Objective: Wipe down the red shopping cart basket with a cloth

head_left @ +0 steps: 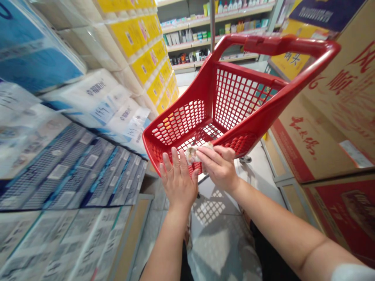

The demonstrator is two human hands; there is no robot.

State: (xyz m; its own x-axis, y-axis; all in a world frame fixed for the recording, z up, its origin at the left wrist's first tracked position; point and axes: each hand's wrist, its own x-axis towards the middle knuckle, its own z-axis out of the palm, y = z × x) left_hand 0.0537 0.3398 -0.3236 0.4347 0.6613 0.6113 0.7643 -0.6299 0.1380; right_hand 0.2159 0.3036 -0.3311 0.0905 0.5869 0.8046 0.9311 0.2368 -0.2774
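I am seeing a red plastic lattice shopping basket (263, 113) at twelve o'clock, yellow wrapped packs (143, 66) at eleven, red-lettered brown cardboard cartons (348, 97) at three.

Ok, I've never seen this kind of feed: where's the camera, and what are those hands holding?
No machine here: one camera sits on a person's head, looking forward and down, so both bare arms are that person's own. The left hand lies open, fingers spread, against the near wall of a red plastic basket. The right hand pinches a small crumpled wad, cloth or paper, at its rim. On the left are wrapped paper packs; on the right, cardboard boxes.
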